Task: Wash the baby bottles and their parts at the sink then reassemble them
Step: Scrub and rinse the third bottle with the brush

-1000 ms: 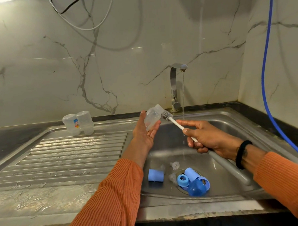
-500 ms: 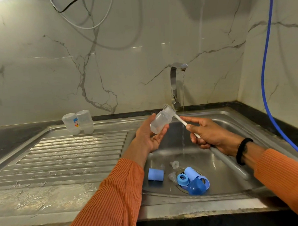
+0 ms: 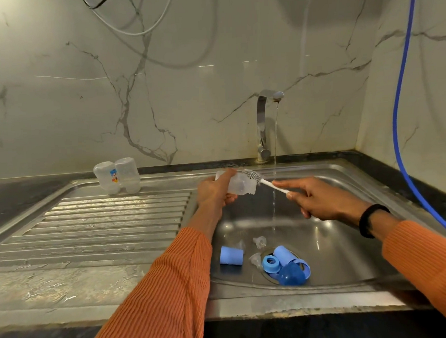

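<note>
Left hand (image 3: 214,192) gripping clear bottle (image 3: 239,186) sideways; right hand (image 3: 319,201) pinching brush (image 3: 265,181), bristles at bottle's mouth.

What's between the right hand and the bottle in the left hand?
In the head view, the white bottle brush spans the gap from right hand to bottle, its bristles at the bottle's mouth.

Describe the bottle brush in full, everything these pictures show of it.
The bottle brush is slim, with a thin white handle that looks like plastic and a short head of grey-and-white bristles. It lies nearly level, tilted slightly, bristle end toward the left. The right hand pinches the handle near its lower end, index finger laid along it. The bristles sit at the mouth of the clear bottle held sideways in the left hand, over the sink basin, just left of the running water.
</note>
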A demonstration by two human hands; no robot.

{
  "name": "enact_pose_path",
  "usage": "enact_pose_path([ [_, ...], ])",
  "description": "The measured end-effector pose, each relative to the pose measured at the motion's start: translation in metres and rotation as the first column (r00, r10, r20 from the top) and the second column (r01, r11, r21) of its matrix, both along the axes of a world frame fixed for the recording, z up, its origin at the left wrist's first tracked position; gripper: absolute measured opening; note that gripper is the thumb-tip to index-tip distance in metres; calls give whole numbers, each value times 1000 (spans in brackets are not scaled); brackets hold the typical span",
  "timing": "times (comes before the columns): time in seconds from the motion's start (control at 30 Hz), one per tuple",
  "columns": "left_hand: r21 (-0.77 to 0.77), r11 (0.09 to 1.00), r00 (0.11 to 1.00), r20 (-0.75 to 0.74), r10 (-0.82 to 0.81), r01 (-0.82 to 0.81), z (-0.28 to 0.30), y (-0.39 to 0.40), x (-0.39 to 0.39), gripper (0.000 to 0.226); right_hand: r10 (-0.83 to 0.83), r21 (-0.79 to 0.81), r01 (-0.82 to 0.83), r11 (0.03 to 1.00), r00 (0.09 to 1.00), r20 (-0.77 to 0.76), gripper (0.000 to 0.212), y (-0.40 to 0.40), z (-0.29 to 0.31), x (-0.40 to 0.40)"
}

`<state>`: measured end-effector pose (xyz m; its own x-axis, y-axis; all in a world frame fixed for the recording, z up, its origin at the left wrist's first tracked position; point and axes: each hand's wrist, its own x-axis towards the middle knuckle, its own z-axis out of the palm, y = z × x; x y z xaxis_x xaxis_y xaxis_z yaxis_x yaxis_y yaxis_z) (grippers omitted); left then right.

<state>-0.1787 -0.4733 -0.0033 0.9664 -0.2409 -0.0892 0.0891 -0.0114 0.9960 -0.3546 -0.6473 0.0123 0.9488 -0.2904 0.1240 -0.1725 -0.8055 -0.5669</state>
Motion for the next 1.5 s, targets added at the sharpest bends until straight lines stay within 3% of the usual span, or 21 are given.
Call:
enact_pose_path([
  [0.13, 241, 960, 946, 318, 60, -142, -3, -7, 1, 83, 21, -160, -23, 987, 1000, -14, 50, 2, 3, 3],
  [0.2, 218, 959, 928, 361, 91, -179, -9, -8, 7, 91, 17, -159, -16, 987, 1000, 5, 49, 5, 6, 4],
  [0.33, -101, 961, 956, 120, 268, -257, -6, -6, 10, 97, 44, -105, -40, 994, 998, 37, 48, 13, 13, 0],
  [0.43, -377, 881, 958, -117, 260, -285, -1, 2, 11, 68, 82, -124, -91, 988, 994, -75, 48, 25, 6, -2],
  [0.5, -419, 874, 969, -136, 205, -244, -5, 5, 15, 60, 49, -120, -53, 991, 998, -32, 48, 27, 2, 2],
  [0.6, -402, 906, 988, -127, 88, -133, -6, 2, 8, 56, -41, 61, 35, 998, 993, 109, 47, 17, 4, 5],
  [0.7, -349, 937, 994, -104, -17, -21, -4, -4, 0, 59, -106, 62, 97, 993, 983, 152, 46, 8, 5, 3],
  [0.77, -311, 950, 996, -90, -18, -11, -6, -8, 1, 63, -195, 53, 188, 981, 962, 190, 44, 0, 1, 3],
  [0.87, -280, 959, 994, -103, 23, -51, -12, -11, 3, 64, -333, 128, 309, 942, 907, 257, 24, -12, -5, 2],
  [0.97, -267, 959, 992, -101, 71, -96, -15, -11, 6, 64, -328, 154, 294, 943, 899, 291, 12, -15, -5, 1],
  [1.1, -243, 966, 994, -77, 75, -91, -15, -14, 5, 66, -228, 63, 219, 974, 950, 212, 8, -13, -7, 6],
  [1.2, -193, 976, 995, -13, 98, -99, -16, -16, 5, 72, -308, -20, 323, 946, 917, 252, 13, -23, -5, 7],
  [1.37, -70, 995, 974, 210, 87, -74, -18, -19, 4, 68, -515, -291, 601, 744, 794, 324, 22, -58, 14, -8],
  [1.5, 62, 998, 941, 340, 10, -32, -26, -24, 11, 65, -674, -319, 716, 620, 695, 250, 30, -96, 9, -29],
])
